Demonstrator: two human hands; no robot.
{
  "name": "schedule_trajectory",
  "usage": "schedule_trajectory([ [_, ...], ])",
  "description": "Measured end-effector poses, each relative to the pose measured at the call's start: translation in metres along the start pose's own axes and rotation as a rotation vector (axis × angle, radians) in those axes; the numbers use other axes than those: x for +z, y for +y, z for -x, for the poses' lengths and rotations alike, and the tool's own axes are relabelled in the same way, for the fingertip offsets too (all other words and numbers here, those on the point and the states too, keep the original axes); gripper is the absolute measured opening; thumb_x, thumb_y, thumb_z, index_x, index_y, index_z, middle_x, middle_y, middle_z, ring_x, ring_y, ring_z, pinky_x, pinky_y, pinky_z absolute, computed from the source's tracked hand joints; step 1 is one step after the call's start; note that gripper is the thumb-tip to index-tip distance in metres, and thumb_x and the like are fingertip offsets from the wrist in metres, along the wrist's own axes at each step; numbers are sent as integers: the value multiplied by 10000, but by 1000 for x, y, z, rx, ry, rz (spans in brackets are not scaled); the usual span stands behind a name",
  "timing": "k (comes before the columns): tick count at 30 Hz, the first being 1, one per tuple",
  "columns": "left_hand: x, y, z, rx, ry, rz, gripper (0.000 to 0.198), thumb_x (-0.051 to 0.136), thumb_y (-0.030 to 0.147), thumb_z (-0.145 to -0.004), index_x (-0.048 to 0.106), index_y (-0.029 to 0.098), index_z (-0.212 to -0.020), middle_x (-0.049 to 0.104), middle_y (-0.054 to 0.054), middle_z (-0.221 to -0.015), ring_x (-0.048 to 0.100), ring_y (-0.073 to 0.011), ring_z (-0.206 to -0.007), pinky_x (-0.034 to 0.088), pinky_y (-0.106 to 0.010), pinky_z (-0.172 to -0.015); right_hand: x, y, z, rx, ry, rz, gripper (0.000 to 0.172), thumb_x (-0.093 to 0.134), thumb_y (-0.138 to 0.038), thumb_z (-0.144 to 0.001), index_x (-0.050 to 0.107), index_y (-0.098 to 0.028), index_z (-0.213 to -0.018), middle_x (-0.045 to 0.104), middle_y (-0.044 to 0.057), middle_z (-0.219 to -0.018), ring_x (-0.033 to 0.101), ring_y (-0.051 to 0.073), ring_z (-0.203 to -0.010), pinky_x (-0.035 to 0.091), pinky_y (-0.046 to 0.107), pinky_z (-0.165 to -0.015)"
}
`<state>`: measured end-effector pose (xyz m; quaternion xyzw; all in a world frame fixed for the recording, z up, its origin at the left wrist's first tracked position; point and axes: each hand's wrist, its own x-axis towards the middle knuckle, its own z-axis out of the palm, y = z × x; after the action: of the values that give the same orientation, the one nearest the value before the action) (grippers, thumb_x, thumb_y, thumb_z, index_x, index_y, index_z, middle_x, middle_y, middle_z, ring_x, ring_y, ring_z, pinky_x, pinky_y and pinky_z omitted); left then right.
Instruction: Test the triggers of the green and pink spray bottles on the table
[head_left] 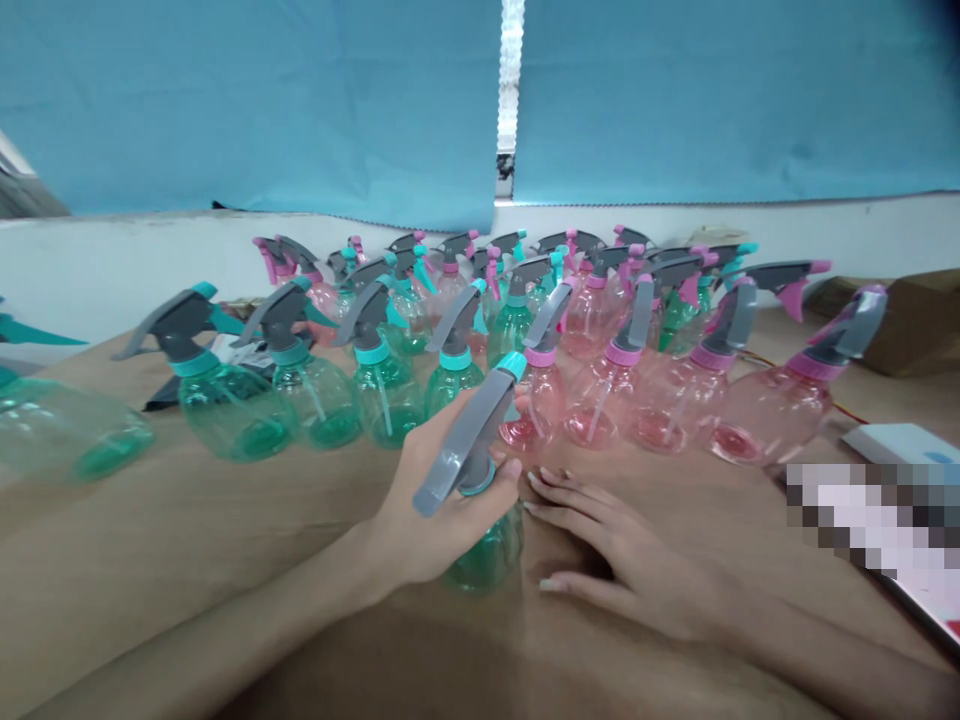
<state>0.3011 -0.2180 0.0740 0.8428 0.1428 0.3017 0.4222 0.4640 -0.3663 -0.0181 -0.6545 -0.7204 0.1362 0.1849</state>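
Note:
My left hand (442, 500) grips a green plastic spray bottle (484, 555) around its neck, just under the grey trigger head, and the bottle leans forward. My right hand (622, 565) lies open on the brown table surface (157, 540) with its fingers spread, its fingertips close to the held bottle and not gripping anything. Behind both hands stand several green spray bottles (232, 410) with teal collars on the left and several pink spray bottles (772, 420) with pink collars on the right, packed in crowded rows. A pink bottle (529, 410) stands just beyond my left hand.
A blurred green bottle (67, 435) sits at the far left edge. A brown paper package (877, 320) lies at the back right, and a white box (900, 445) sits at the right, partly pixelated. A white wall (135, 270) and blue sheets (247, 100) close off the back.

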Motion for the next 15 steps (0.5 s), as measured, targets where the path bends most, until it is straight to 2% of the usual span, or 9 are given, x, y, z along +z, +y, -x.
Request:
schedule_trajectory([
  [4,0,1,0,-15,-7,7,419,581,203,-784,555,224,-1202,658,-21,-886,619,-167,-681,549,-287,-607,1,1,0,-3,-5,25,668,456,-611,-911,381,-236,-1458,303,15,-1555,245,223,-1438,265,467,-1162],
  [8,-2,2,1,-43,-28,23,420,586,243,-802,542,214,-1218,664,-52,-1031,620,-163,-689,517,-265,-539,1,1,1,1,-13,33,674,442,-619,-912,385,-225,-1456,319,15,-1549,250,221,-1436,273,462,-1159],
  [12,-3,4,2,-54,-25,30,421,591,241,-790,532,238,-1207,653,-51,-1115,634,-176,-743,532,-288,-603,0,0,1,6,-17,24,677,441,-628,-908,395,-227,-1451,323,11,-1548,248,219,-1437,269,462,-1160],
  [15,-3,5,1,-66,-16,-5,371,585,235,-752,542,253,-1120,676,-23,-986,616,-173,-658,529,-309,-620,0,1,0,7,-17,25,678,440,-627,-909,381,-233,-1458,299,6,-1557,237,215,-1441,259,461,-1165],
])
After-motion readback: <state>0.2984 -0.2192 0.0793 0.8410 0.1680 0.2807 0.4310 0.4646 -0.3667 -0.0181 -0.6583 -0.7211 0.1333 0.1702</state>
